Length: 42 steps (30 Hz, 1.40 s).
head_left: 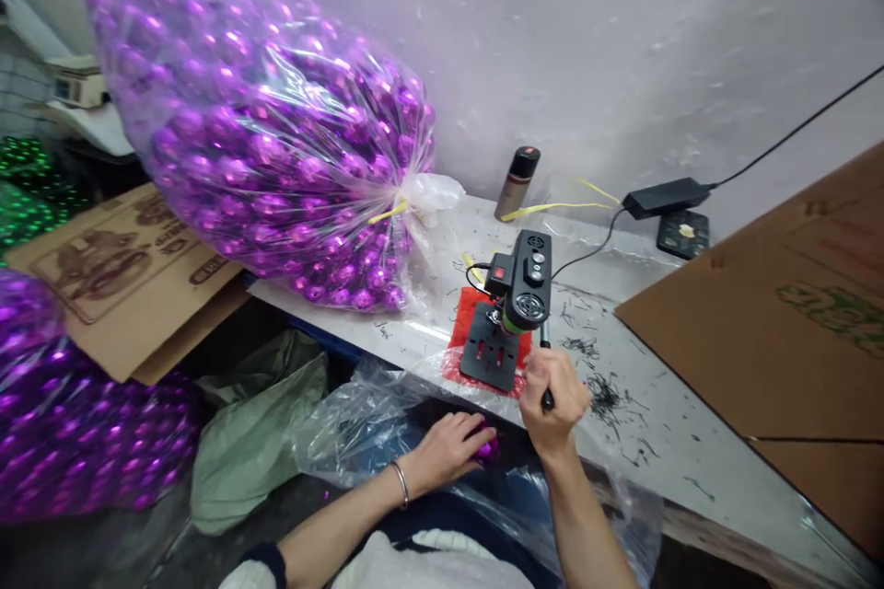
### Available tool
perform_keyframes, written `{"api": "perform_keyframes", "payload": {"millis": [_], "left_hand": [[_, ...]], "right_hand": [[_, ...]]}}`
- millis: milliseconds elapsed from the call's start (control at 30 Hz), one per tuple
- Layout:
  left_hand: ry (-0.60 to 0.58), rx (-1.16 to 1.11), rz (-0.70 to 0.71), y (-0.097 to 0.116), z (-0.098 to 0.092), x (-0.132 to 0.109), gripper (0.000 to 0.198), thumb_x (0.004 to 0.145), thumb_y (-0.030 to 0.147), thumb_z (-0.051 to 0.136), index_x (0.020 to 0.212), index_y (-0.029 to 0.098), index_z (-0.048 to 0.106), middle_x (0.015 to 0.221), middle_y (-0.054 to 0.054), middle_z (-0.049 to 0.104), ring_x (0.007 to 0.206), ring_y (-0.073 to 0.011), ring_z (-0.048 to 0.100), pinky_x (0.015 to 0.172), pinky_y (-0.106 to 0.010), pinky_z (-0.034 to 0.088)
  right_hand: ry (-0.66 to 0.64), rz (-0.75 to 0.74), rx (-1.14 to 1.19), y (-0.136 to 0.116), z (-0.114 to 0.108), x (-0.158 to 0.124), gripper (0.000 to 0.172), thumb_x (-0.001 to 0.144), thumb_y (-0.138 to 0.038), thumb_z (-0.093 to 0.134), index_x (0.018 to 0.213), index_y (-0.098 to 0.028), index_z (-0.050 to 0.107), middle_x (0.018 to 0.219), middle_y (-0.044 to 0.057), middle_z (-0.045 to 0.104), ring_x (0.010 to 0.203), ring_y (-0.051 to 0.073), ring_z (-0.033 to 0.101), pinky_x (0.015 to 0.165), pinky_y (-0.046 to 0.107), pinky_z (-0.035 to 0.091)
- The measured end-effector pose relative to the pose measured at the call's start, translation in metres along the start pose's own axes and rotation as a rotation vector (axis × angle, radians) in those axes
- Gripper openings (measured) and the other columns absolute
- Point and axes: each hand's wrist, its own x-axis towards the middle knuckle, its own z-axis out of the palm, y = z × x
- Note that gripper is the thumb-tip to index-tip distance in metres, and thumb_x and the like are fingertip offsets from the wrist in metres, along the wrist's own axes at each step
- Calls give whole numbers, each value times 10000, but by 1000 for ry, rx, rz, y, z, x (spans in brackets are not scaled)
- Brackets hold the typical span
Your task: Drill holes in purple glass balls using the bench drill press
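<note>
My left hand [446, 449], a bangle on its wrist, is closed round a shiny purple ball [489, 448] just below the table's front edge. Its fingers cover part of the ball. My right hand [552, 391] is wrapped round the black-gripped lever [547, 398] at the right side of a small black press machine [530, 281]. The machine has a red switch and a round vent on top. Its dark base plate [489, 350] rests on a red sheet [461, 317]. Clear plastic sheeting [359, 414] hangs over the edge towards my lap.
A huge clear bag of purple balls [276, 156] lies at the left. Behind the machine are a spray can [517, 184] and a power adapter [667, 197] with cables. Dark thread scraps [608, 398] litter the table. Cardboard [780, 313] stands at the right; a flattened carton [124, 267] lies left.
</note>
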Motion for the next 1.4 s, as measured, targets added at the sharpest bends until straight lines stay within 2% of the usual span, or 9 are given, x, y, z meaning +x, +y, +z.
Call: {"api": "perform_keyframes", "payload": {"millis": [133, 200, 300, 433, 533, 967, 1067, 1233, 1400], "left_hand": [[107, -131, -19, -12, -12, 11, 542, 845, 499, 692, 1288, 205, 583, 1162, -130, 704, 1059, -267, 677, 899, -397, 561], [274, -202, -85, -35, -41, 38, 288, 968, 389, 537, 1157, 206, 656, 1013, -87, 736, 970, -214, 698, 891, -349, 560], [520, -94, -380, -87, -101, 92, 297, 979, 161, 422, 1152, 167, 664, 1125, -126, 707, 1097, -233, 664, 991, -391, 520], [467, 221, -850, -151, -169, 150, 482, 850, -19, 458, 1313, 70, 559, 1303, -238, 596, 1222, -322, 597, 1027, -445, 480], [372, 326, -981, -175, -191, 171, 428, 876, -12, 434, 1275, 42, 582, 1246, -273, 610, 1184, -344, 618, 972, -443, 499], [227, 401, -987, -184, -190, 168, 425, 896, 144, 545, 1316, 80, 546, 1230, -260, 596, 1174, -370, 611, 977, -477, 486], [381, 288, -918, -172, -194, 153, 516, 880, 205, 607, 1373, 113, 489, 1295, -242, 568, 1163, -370, 617, 971, -476, 488], [850, -681, -702, -134, -182, 122, 574, 805, 359, 748, 1308, 202, 521, 1191, -122, 662, 983, -240, 689, 874, -357, 537], [744, -1555, -677, -87, -137, 100, 541, 800, 374, 759, 1275, 217, 555, 1043, -71, 717, 824, -174, 721, 805, -309, 558]], "right_hand": [[-4, -4, 13, 0, 0, -3, 235, 892, -37, 463, 736, -210, 499, 687, 3, 573, 623, 117, 542, 589, 247, 415], [-3, -9, 11, 1, 0, -4, 236, 883, -26, 466, 736, -208, 499, 697, 3, 577, 623, 114, 544, 590, 242, 414], [4, -8, 12, 1, 1, -5, 237, 874, -18, 474, 735, -208, 495, 697, -2, 574, 627, 114, 553, 590, 237, 414], [-7, 0, 24, 0, 1, -4, 242, 871, -3, 482, 746, -211, 488, 702, -1, 566, 640, 115, 548, 603, 232, 422], [-14, -6, 26, 0, 0, -5, 240, 879, -4, 479, 754, -209, 487, 703, 2, 561, 641, 112, 540, 603, 228, 422], [-11, 0, 20, 0, 1, -7, 229, 897, -14, 468, 772, -204, 493, 710, 7, 566, 652, 105, 537, 611, 228, 425], [-13, -2, 26, 1, 1, -6, 230, 896, -17, 471, 766, -206, 489, 705, 3, 563, 651, 107, 543, 601, 231, 419], [-8, 4, 32, 1, 2, -7, 223, 895, -23, 482, 769, -208, 487, 710, 5, 566, 652, 114, 546, 603, 236, 425], [-18, 0, 16, 2, 1, -7, 219, 896, -30, 483, 765, -205, 491, 710, 9, 574, 656, 114, 545, 607, 235, 424]]}}
